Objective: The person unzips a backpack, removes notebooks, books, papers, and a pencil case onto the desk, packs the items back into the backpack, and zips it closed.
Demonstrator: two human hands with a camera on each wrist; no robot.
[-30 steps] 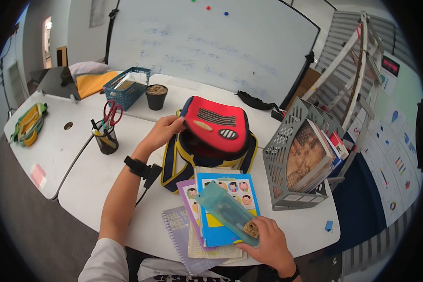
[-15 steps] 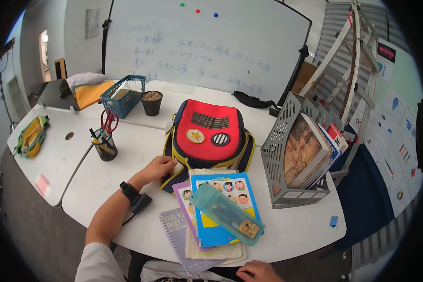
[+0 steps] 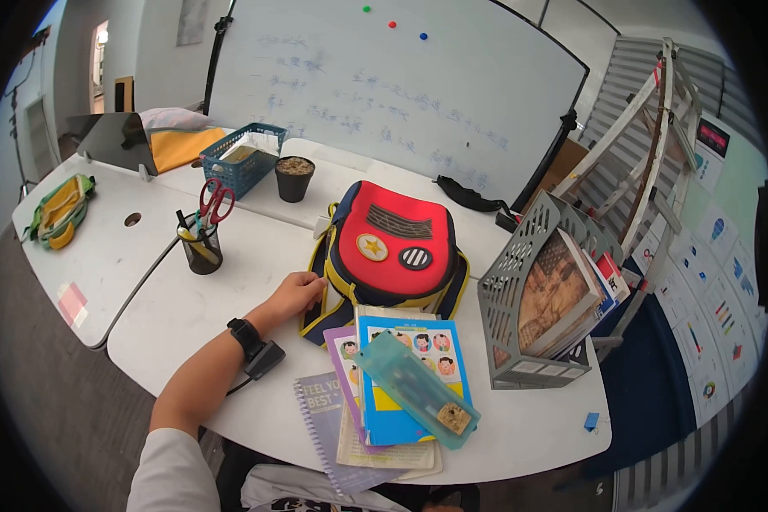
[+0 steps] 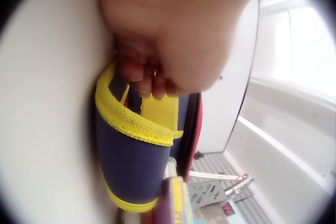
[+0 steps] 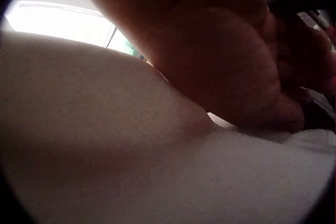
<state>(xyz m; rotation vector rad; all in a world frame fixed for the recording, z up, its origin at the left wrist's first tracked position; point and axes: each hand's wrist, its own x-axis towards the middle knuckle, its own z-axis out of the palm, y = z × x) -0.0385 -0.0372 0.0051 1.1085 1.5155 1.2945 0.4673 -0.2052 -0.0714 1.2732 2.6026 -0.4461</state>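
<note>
A red and navy backpack (image 3: 392,239) with yellow trim lies on the white table, its red front face up with a star badge and a striped badge. At its left side my left hand (image 3: 297,297) holds the yellow-edged strap (image 4: 134,124), fingers curled in at it in the left wrist view. Below the bag, a teal translucent pencil case (image 3: 414,384) with a tan patterned block at one end rests across a blue book (image 3: 375,431), on a pile with a purple book and a spiral notebook (image 3: 316,410). My right hand (image 5: 226,66) hangs low by my lap, loosely curled and holding nothing.
A grey magazine file (image 3: 529,375) full of books stands to the right. A mesh pen cup (image 3: 203,256) with scissors, a black pot (image 3: 294,183) and a blue basket (image 3: 252,175) are at the left and back. A blue clip (image 3: 591,421) lies near the right edge.
My right hand let go of the pencil case, leaving it on the books, and withdrew toward my lap. My left hand released the lifted red flap, which dropped onto the bag, and moved down to the strap.
</note>
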